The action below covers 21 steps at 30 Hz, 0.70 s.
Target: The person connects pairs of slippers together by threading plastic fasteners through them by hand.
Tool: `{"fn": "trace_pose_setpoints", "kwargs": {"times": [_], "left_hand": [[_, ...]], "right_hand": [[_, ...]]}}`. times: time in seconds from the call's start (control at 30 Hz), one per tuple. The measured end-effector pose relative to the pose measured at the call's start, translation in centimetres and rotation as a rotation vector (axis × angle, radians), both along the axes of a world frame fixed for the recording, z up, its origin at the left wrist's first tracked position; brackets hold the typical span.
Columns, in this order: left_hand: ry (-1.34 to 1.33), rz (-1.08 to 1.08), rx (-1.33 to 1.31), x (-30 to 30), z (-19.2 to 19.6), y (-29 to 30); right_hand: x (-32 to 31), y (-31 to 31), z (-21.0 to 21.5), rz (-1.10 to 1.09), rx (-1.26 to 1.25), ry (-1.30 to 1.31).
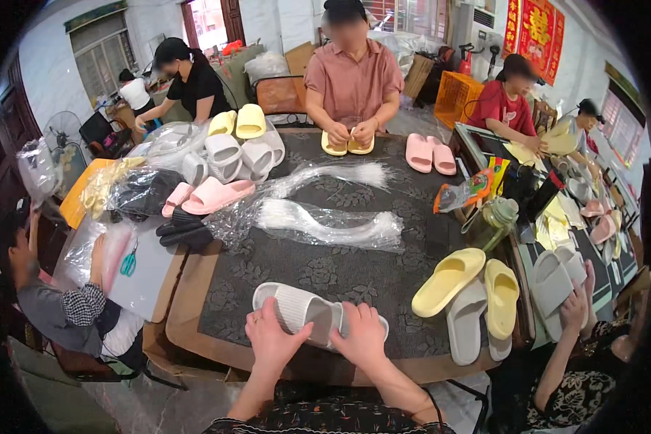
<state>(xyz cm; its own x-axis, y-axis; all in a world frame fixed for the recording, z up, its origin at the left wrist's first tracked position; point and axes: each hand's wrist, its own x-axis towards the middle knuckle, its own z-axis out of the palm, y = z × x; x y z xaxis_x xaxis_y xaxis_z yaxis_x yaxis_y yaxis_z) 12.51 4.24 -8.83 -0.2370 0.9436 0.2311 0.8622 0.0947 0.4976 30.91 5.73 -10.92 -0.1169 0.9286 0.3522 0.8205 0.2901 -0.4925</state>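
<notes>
At the near edge of the dark table mat lies a pair of grey slide slippers [296, 304] with ribbed straps, set close together and partly overlapping. My left hand [273, 338] grips the left part, with its fingers over the strap and the thumb toward the opening. Around the right part, my right hand [362, 336] is closed, its fingers hiding much of that strap. To the right sit a yellow slipper [448, 282] and another yellow slipper [501, 296], resting on grey slippers [466, 325].
Bundles of clear plastic ties [325, 223] lie mid-table, beside pink slippers [217, 195] and a heap of grey ones [224, 155]. Across the table, a person handles yellow slippers [347, 145]. A green jar [495, 220] stands right; teal scissors [128, 264] lie left. Other people sit around.
</notes>
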Motion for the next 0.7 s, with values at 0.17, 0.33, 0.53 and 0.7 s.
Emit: {"fn": "trace_pose_setpoints", "kwargs": {"times": [0.17,0.33,0.53,0.7], "left_hand": [[-0.014,-0.004,0.085,-0.9,0.4,-0.3],[-0.065,0.203,0.165,-7.4,1.8,0.2],[0.067,-0.396,0.174,-7.5,1.9,3.6],[-0.102,-0.647,0.033,-4.4,-0.3,6.9]], "right_hand": [[0.9,-1.1,1.1,0.039,0.101,0.047],[5.9,-0.6,1.5,-0.052,0.132,0.004],[6.6,0.8,2.1,0.151,0.268,-0.038],[4.5,4.6,1.6,0.39,0.267,0.11]]}}
